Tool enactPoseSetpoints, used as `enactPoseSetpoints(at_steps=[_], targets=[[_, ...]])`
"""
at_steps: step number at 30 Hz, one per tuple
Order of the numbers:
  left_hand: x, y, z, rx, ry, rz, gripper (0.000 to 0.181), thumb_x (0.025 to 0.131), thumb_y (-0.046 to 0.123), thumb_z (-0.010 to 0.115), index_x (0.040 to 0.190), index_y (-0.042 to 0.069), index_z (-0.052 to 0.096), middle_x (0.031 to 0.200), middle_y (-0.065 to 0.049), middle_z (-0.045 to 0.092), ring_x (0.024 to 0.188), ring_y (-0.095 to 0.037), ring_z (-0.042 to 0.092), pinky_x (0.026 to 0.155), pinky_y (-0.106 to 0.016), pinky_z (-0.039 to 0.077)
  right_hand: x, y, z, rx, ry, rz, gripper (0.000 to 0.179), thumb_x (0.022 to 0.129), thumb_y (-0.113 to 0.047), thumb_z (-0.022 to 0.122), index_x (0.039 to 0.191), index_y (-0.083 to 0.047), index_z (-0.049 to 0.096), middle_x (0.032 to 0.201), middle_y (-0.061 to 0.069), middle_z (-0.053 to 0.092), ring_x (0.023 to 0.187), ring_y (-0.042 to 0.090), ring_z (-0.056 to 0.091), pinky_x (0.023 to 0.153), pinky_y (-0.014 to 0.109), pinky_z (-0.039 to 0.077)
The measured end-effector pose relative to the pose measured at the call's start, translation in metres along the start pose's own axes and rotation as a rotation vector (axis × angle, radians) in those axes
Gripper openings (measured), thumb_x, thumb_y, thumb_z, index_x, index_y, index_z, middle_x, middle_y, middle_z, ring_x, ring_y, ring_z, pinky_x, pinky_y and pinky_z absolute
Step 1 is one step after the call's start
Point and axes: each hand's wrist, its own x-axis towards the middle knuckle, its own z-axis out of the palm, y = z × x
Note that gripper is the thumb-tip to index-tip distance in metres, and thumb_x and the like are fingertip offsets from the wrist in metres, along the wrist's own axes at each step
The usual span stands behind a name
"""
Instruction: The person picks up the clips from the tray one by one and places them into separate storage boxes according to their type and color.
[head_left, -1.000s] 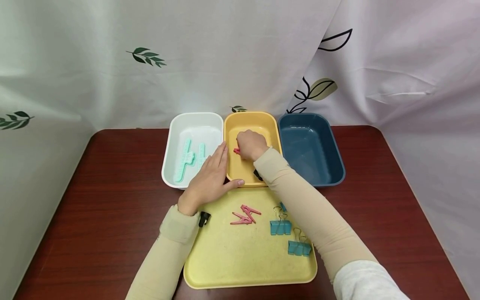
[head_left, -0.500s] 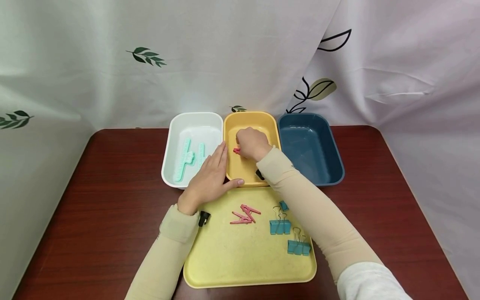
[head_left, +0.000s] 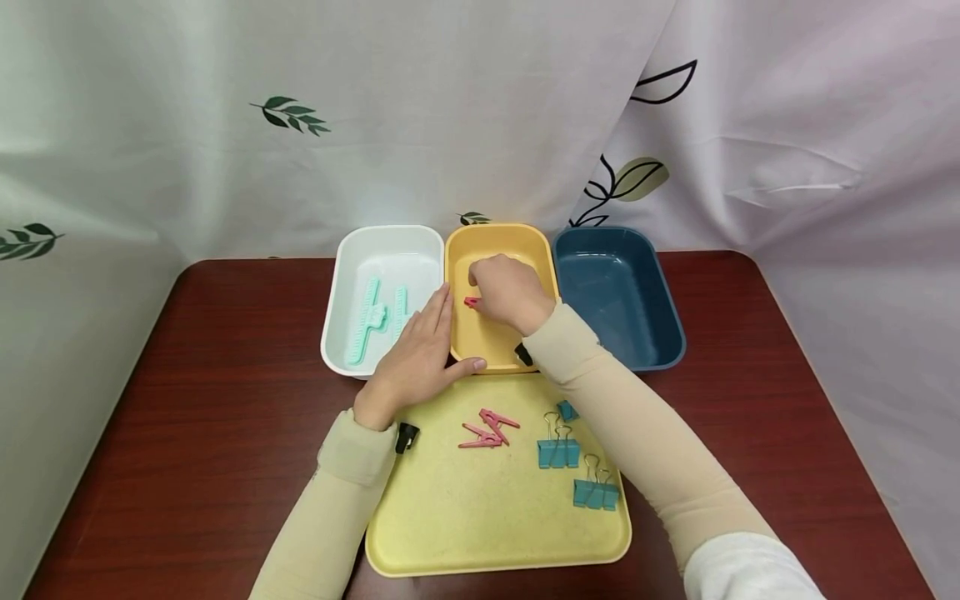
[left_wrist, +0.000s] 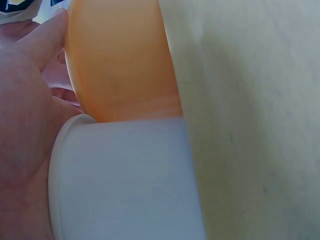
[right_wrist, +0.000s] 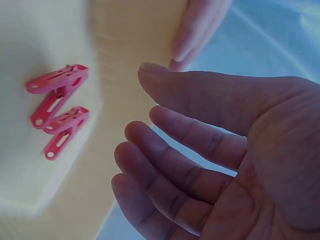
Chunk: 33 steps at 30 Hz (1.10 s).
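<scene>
My right hand (head_left: 510, 292) is inside the yellow bin (head_left: 468, 354). In the right wrist view its fingers are loosely bent with a gap to the thumb, and nothing is held. Two pink clothespins (right_wrist: 57, 95) lie on the bin floor beyond the fingertips; in the head view one clothespin (head_left: 472, 302) shows beside the hand. My left hand (head_left: 416, 358) lies with straight fingers over the adjoining rims of the white bin (head_left: 330, 333) and the yellow bin, its thumb at the yellow bin's front rim. Two more pink clothespins (head_left: 491, 428) lie on the yellow tray (head_left: 480, 525).
Several teal binder clips (head_left: 558, 454) lie on the tray's right side, one partly behind the right sleeve. Mint-green long clips (head_left: 370, 321) lie in the white bin. A dark blue bin (head_left: 618, 308) stands right of the yellow one. Dark red tabletop (head_left: 202, 400) surrounds everything.
My right wrist and forearm have shifted slightly to the right, the hand staying inside the yellow bin. The left hand has kept its place. The clips on the tray have not moved.
</scene>
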Motion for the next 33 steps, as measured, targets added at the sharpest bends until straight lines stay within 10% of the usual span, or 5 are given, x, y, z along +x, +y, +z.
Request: enactPoseSetpoints(at_steps=[33], targets=[[0.0, 0.001, 0.0, 0.009, -0.013, -0.001, 0.105, 0.095, 0.064, 0.055, 0.159, -0.005, 0.007, 0.168, -0.013, -0.005, 0.155, -0.024, 0.0, 0.122, -0.052, 0.012, -0.066, -0.003, -0.012, 0.081, 0.1, -0.093, 0.036, 0.086, -0.024, 0.082, 0.118, -0.008, 0.072, 0.111, 0.008, 0.072, 0.092, 0.023, 0.065, 0.079, 0.038, 0.055]])
